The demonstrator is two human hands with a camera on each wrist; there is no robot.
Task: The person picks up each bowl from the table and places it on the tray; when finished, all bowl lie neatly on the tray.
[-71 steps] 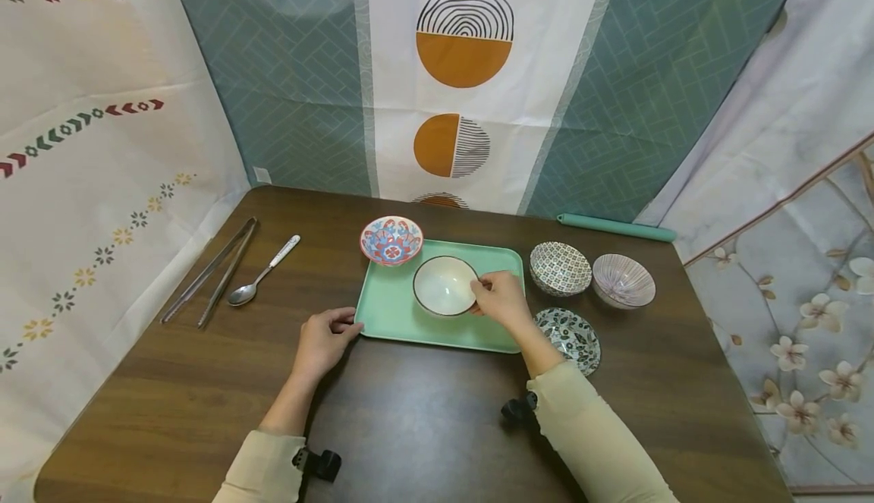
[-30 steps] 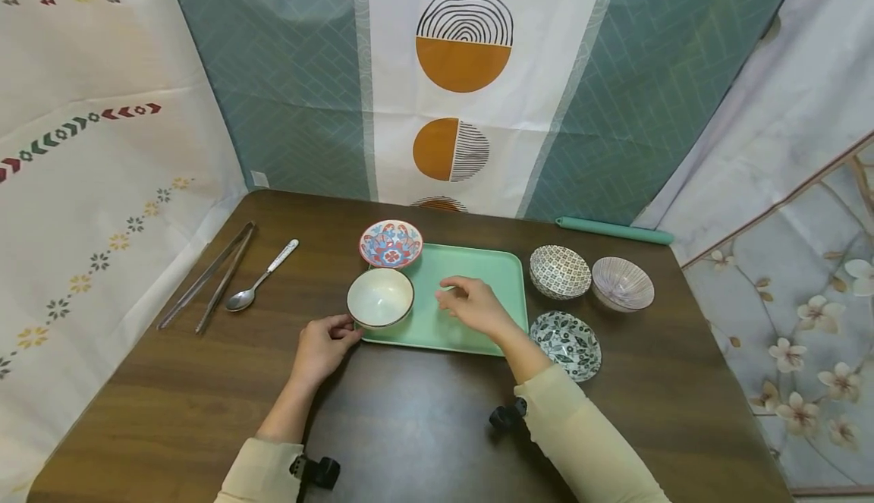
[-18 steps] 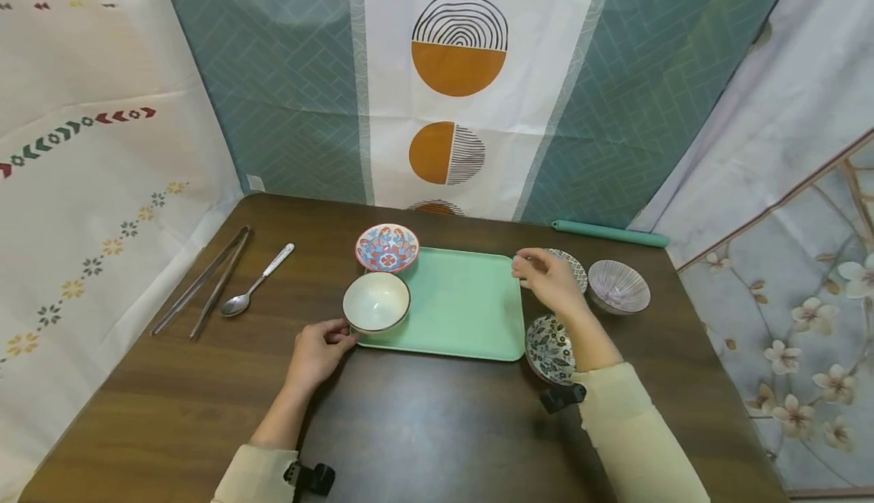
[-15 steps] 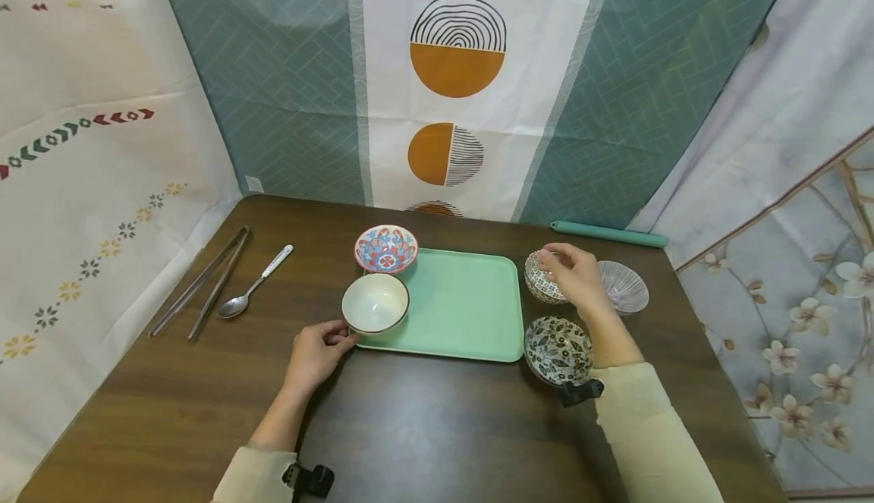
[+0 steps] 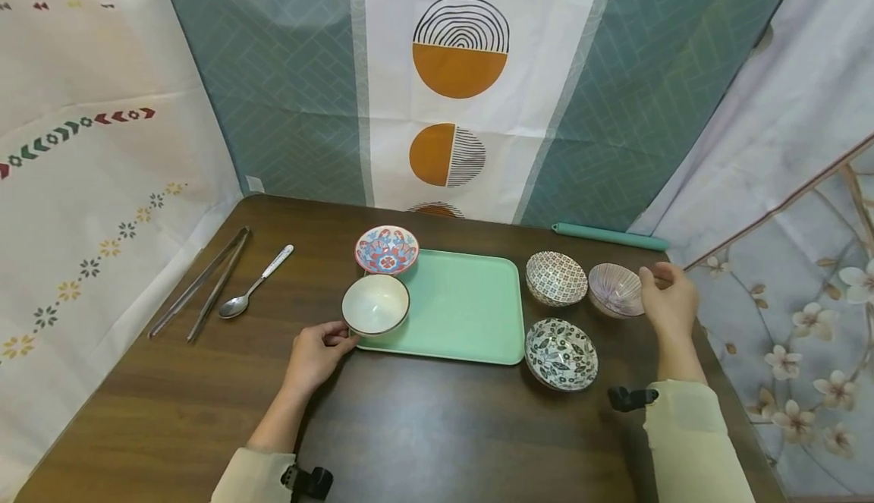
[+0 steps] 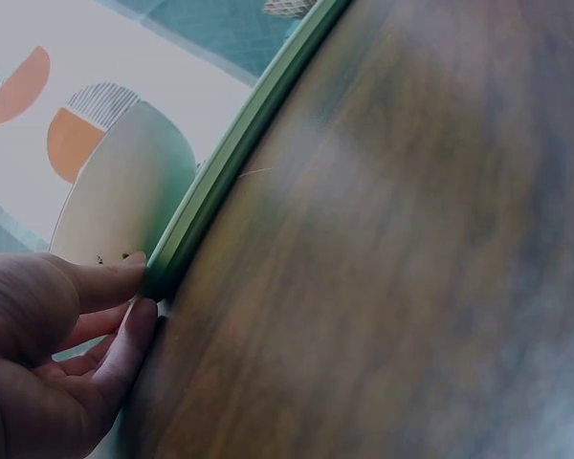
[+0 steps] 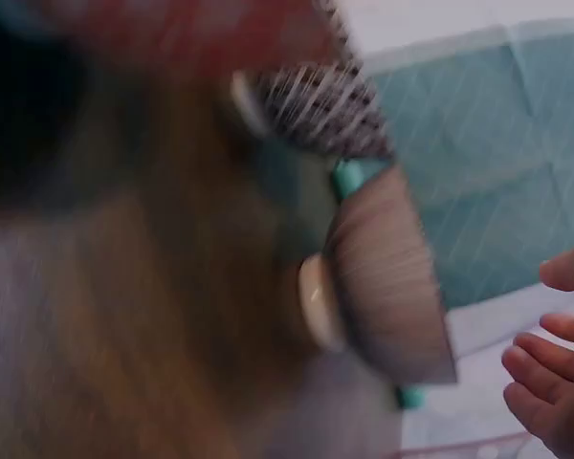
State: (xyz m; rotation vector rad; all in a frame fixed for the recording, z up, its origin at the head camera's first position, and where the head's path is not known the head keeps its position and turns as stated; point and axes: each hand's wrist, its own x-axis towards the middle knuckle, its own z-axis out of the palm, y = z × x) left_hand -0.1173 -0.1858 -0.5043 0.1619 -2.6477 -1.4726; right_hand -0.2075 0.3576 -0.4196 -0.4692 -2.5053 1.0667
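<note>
My left hand [image 5: 317, 356] pinches the near left corner of the mint green tray [image 5: 471, 309] between thumb and fingers; the left wrist view shows the grip on the tray's rim [image 6: 239, 143]. A white bowl with a dark rim [image 5: 375, 304] sits on the tray's left end, just beyond that hand. Behind it, a red and blue patterned bowl [image 5: 387, 249] overlaps the tray's far left corner. My right hand [image 5: 671, 298] is at the right side of a purple striped bowl [image 5: 617, 290]. In the right wrist view its thumb and fingers are spread, apart from that bowl [image 7: 387, 277].
A small-patterned bowl [image 5: 556, 278] and a dark leaf-patterned bowl [image 5: 561, 355] stand right of the tray. A green stick [image 5: 610, 237] lies along the table's back edge. Metal tongs [image 5: 218, 283] and a spoon [image 5: 256, 283] lie on the left.
The white bowl was moved left along the tray and released. My right hand then swept right, past the small-patterned bowl, to the purple striped one. My left hand stayed at the tray corner.
</note>
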